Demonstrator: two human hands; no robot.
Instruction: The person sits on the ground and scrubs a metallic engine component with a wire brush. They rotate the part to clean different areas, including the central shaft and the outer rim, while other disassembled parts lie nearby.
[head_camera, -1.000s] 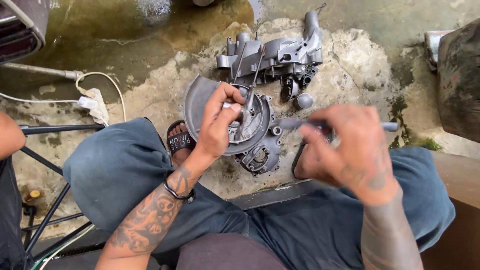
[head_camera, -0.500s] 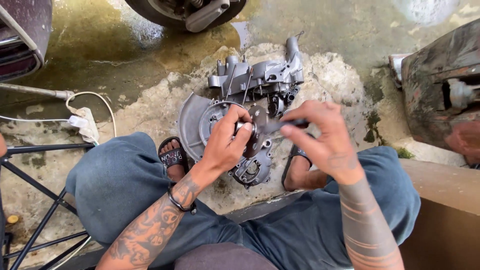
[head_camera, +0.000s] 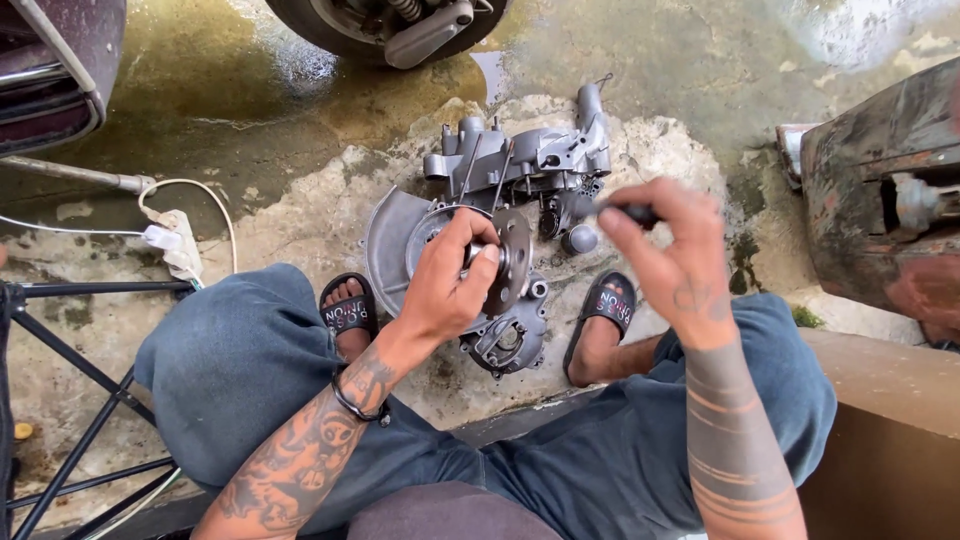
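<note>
The left hand (head_camera: 450, 285) has its grip clamped on a round metal disc (head_camera: 517, 262), thumb and fingers closed around the disc's hub, with the disc held on edge just above the engine casing (head_camera: 470, 240). The casing is grey cast metal, lying on the wet concrete floor (head_camera: 300, 130) between the person's two feet, at 12 o'clock from the knees. Its round cover end sits at 9 o'clock of the left hand; the finned upper part with levers reaches to 12 o'clock.

The right hand (head_camera: 672, 262) is at 3 o'clock of the disc, near it but apart. Its grip is pinched together on the dark handle of a slim tool (head_camera: 622, 211), which points toward 9 o'clock over the casing; the tool's tip is too small to tell.

Both feet wear black sandals: one (head_camera: 348, 312) at 8 o'clock of the casing, the other (head_camera: 605, 310) at 4 o'clock. A white cable with a plug (head_camera: 170, 240) lies at 9 o'clock, a tyre (head_camera: 340, 25) at 12 o'clock, and a rusty metal box (head_camera: 880, 200) at 3 o'clock.
</note>
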